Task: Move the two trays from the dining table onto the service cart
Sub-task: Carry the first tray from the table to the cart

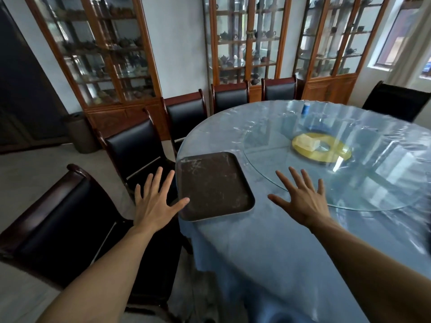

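A dark brown rectangular tray [213,185] lies flat at the near left edge of the round dining table [261,234], which has a blue cloth under clear plastic. My left hand [155,203] hovers just left of the tray with fingers spread, its thumb tip over the tray's near left rim. My right hand [303,199] is stretched out to the right of the tray, fingers apart, above the cloth. Neither hand holds anything. Only one tray is in view, and no service cart shows.
A glass turntable [331,164] holds a yellow plate [324,150] with a tissue pack and a blue can [305,108]. Dark padded chairs [137,145] ring the table's left and far sides. Wooden display cabinets [105,54] line the back wall. A bin [80,131] stands by the left cabinet.
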`<state>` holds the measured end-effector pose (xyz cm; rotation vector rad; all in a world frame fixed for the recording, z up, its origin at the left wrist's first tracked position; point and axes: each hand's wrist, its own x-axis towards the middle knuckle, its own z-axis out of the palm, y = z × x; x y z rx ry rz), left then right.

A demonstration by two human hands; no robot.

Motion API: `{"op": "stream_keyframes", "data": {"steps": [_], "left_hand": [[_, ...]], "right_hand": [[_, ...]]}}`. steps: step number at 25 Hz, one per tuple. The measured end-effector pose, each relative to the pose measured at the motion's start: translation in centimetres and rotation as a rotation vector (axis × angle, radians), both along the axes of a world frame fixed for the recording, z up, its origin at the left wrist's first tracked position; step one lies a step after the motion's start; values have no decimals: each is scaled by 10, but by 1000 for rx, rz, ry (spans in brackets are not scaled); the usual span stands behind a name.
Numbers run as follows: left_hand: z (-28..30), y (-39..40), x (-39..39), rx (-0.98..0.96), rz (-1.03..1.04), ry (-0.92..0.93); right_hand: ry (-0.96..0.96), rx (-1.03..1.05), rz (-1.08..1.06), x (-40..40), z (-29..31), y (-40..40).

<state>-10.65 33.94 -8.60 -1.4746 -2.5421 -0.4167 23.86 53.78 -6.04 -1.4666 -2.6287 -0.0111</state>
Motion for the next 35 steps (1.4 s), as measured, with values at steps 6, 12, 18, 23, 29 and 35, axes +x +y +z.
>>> {"op": "stream_keyframes", "data": {"steps": [6,12,18,23,29,35], "left_hand": [[-15,70,-62,-42,-13,-42],[-44,130,-126,-120,-17,-121],[-96,171,-165,-220,-36,-224],[-139,199,-182,-271,71,-494],[-177,223,-195,-345,193,-807],[-193,254,-200,-268,372,-1065]], "right_hand": [[22,-51,-24,-61,-23,64],[33,-124,-45,-127,-47,125],[46,-239,-79,-176,-85,172],[-10,-413,-119,-211,-124,207],[-55,-706,-190,-236,-177,238],[13,-857,-267,-254,-204,257]]}}
